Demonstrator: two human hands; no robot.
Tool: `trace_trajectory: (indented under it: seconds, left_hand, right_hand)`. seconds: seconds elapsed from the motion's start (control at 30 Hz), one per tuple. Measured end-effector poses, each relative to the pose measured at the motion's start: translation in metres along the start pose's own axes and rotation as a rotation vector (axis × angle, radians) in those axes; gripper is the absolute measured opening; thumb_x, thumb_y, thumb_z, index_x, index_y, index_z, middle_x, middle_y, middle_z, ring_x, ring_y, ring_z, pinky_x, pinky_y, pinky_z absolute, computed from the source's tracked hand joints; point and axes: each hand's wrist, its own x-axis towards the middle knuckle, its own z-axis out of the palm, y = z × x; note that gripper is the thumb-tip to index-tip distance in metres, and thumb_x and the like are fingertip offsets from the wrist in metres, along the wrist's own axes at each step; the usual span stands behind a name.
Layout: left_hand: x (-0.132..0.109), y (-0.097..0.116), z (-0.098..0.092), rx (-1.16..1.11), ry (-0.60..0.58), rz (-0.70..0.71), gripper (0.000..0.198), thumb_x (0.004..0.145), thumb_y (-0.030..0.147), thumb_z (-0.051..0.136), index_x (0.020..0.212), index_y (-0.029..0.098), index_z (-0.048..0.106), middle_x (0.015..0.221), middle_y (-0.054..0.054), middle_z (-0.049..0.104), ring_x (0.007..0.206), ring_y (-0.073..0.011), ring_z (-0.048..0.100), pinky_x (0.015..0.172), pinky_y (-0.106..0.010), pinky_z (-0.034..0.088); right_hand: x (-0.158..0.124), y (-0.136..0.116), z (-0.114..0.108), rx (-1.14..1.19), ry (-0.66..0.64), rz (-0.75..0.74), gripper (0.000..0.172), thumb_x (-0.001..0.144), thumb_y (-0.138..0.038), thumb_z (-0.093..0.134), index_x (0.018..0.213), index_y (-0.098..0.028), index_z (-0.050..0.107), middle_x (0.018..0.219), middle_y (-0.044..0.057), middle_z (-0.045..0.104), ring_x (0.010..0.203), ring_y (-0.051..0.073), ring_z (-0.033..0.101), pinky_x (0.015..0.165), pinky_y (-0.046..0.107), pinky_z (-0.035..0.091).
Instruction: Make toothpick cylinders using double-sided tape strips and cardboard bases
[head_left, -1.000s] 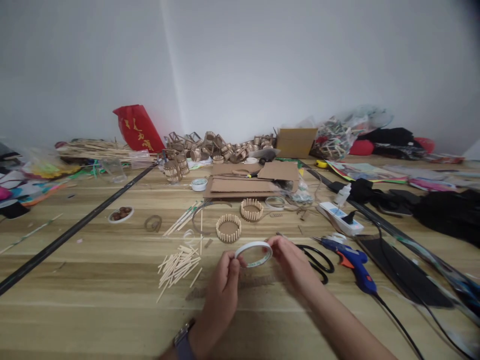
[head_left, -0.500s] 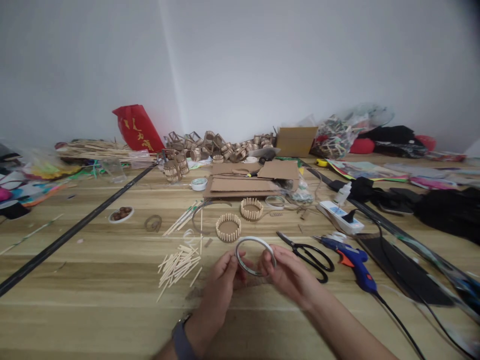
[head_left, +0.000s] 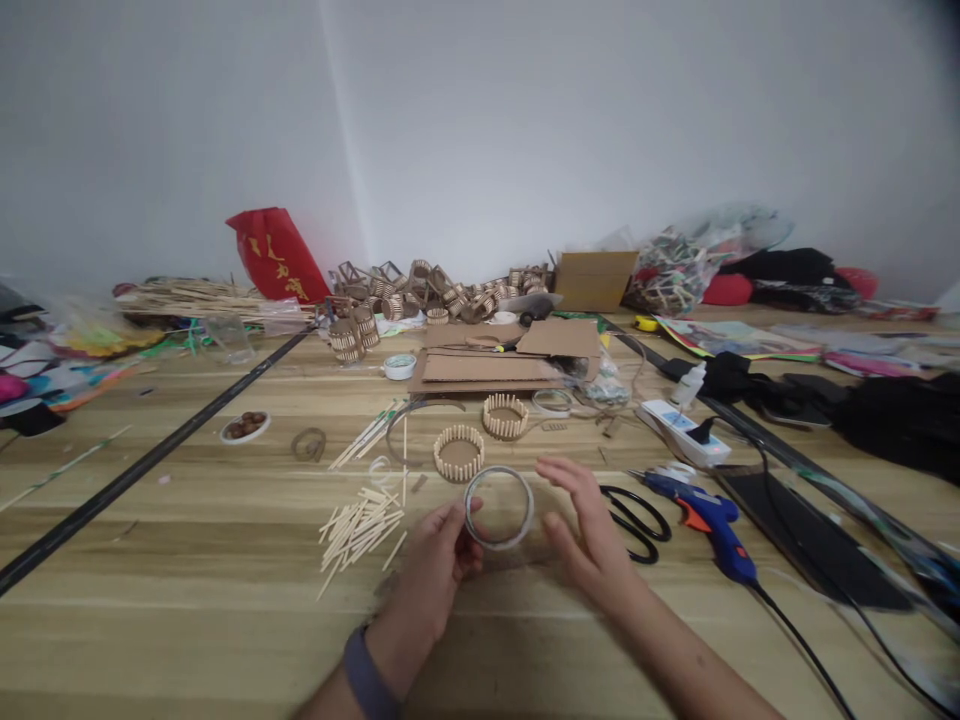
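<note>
Between the thumb and fingers of my left hand [head_left: 442,550] is a thin grey-white ring [head_left: 529,515], like the core of a tape roll, pinched at its left side and tilted toward me. My right hand [head_left: 589,535] is off the ring, just to its right, with thumb and fingers apart and nothing in them. Beyond the ring stand two round cardboard bases edged with short upright sticks, a nearer stick-edged base [head_left: 459,455] and a farther stick-edged base [head_left: 505,417]. Black-handled scissors [head_left: 637,520] lie partly hidden behind my right hand.
Loose short sticks [head_left: 360,530] lie left of my hands. A blue glue gun [head_left: 709,515] with its cord is at the right, near a white power strip [head_left: 686,432]. Cardboard sheets [head_left: 487,370] lie farther back. A small dish of brown balls [head_left: 245,428] stands at the left.
My right hand has let go of the ring and opened to its right. The ring, now in my left hand alone, has turned to face me more and shifted slightly left.
</note>
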Motion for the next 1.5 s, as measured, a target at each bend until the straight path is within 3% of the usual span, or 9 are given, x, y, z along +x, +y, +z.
trace_trajectory:
  seconds: [0.1, 0.2, 0.27, 0.37, 0.5, 0.6, 0.67, 1.03, 1.5]
  left_hand:
    - [0.001, 0.001, -0.001, -0.001, 0.009, 0.0, 0.046, 0.063, 0.051, 0.071, 0.087, 0.012, 0.065, 0.062, 0.002, 0.054, 0.051, -0.0085, 0.046, 0.048, -0.021, 0.035]
    - [0.002, 0.002, -0.003, -0.003, 0.004, 0.006, 0.043, 0.064, 0.049, 0.07, 0.086, 0.012, 0.065, 0.062, 0.003, 0.054, 0.052, -0.0087, 0.046, 0.048, -0.021, 0.036]
    - [0.002, 0.002, -0.004, -0.004, -0.004, 0.032, 0.046, 0.065, 0.051, 0.07, 0.09, 0.012, 0.065, 0.062, 0.003, 0.053, 0.052, -0.009, 0.046, 0.049, -0.021, 0.036]
    - [0.003, -0.001, -0.006, 0.053, 0.005, 0.141, 0.05, 0.071, 0.056, 0.065, 0.098, 0.013, 0.064, 0.065, 0.003, 0.055, 0.054, -0.011, 0.048, 0.052, -0.023, 0.039]
    - [0.002, -0.004, -0.008, 0.26, 0.005, 0.309, 0.046, 0.085, 0.056, 0.052, 0.104, 0.016, 0.061, 0.074, -0.001, 0.063, 0.064, -0.0161, 0.057, 0.063, -0.028, 0.045]
    - [0.001, -0.006, -0.008, 0.388, -0.027, 0.353, 0.042, 0.09, 0.054, 0.044, 0.103, 0.017, 0.059, 0.079, -0.003, 0.067, 0.067, -0.0184, 0.06, 0.068, -0.031, 0.047]
    - [-0.001, -0.006, -0.007, 0.447, -0.03, 0.369, 0.041, 0.091, 0.052, 0.042, 0.103, 0.017, 0.059, 0.082, -0.004, 0.068, 0.069, -0.0193, 0.062, 0.071, -0.032, 0.047]
    - [-0.003, -0.005, -0.006, 0.471, -0.054, 0.398, 0.046, 0.092, 0.052, 0.041, 0.108, 0.015, 0.062, 0.08, -0.006, 0.068, 0.067, -0.0193, 0.061, 0.067, -0.031, 0.048]
    - [-0.001, -0.011, -0.009, 0.406, -0.119, 0.423, 0.041, 0.091, 0.049, 0.049, 0.104, 0.014, 0.065, 0.071, -0.003, 0.063, 0.066, -0.0171, 0.057, 0.063, -0.028, 0.045]
  right_hand:
    - [0.001, 0.0, -0.005, -0.296, -0.223, -0.303, 0.037, 0.084, -0.033, 0.063, 0.121, -0.031, 0.059, 0.136, 0.01, 0.053, 0.125, 0.033, 0.044, 0.105, 0.053, 0.028]
    - [0.001, -0.003, -0.005, -0.444, -0.329, -0.39, 0.024, 0.086, -0.024, 0.061, 0.11, -0.03, 0.062, 0.116, 0.005, 0.067, 0.122, 0.031, 0.046, 0.106, 0.053, 0.022]
    - [-0.001, -0.006, -0.002, -0.462, -0.32, -0.398, 0.025, 0.087, -0.018, 0.057, 0.11, -0.029, 0.06, 0.109, 0.004, 0.069, 0.12, 0.029, 0.047, 0.107, 0.052, 0.021]
    - [-0.005, -0.005, 0.005, -0.41, -0.173, -0.388, 0.032, 0.086, -0.018, 0.057, 0.117, -0.026, 0.057, 0.121, 0.009, 0.062, 0.12, 0.028, 0.048, 0.105, 0.05, 0.028]
    - [-0.006, 0.001, 0.013, -0.118, 0.114, -0.014, 0.028, 0.09, -0.033, 0.054, 0.116, -0.022, 0.055, 0.116, 0.013, 0.062, 0.108, 0.027, 0.056, 0.092, 0.044, 0.044]
    - [-0.002, 0.002, 0.014, 0.237, 0.098, 0.357, 0.034, 0.093, -0.05, 0.047, 0.103, -0.021, 0.061, 0.098, 0.01, 0.068, 0.093, 0.025, 0.062, 0.082, 0.039, 0.047]
    - [0.0, -0.001, 0.014, 0.437, 0.027, 0.466, 0.039, 0.09, -0.056, 0.049, 0.094, -0.02, 0.064, 0.086, 0.006, 0.068, 0.085, 0.023, 0.061, 0.08, 0.035, 0.046]
    - [0.003, -0.009, 0.019, 1.11, 0.022, 0.694, 0.034, 0.071, -0.046, 0.08, 0.081, -0.016, 0.07, 0.06, -0.002, 0.055, 0.061, 0.01, 0.048, 0.062, 0.022, 0.038]
    - [0.006, -0.001, 0.017, 1.313, 0.096, 0.845, 0.032, 0.063, -0.036, 0.088, 0.08, -0.015, 0.071, 0.059, -0.004, 0.058, 0.057, 0.007, 0.054, 0.056, 0.018, 0.042]
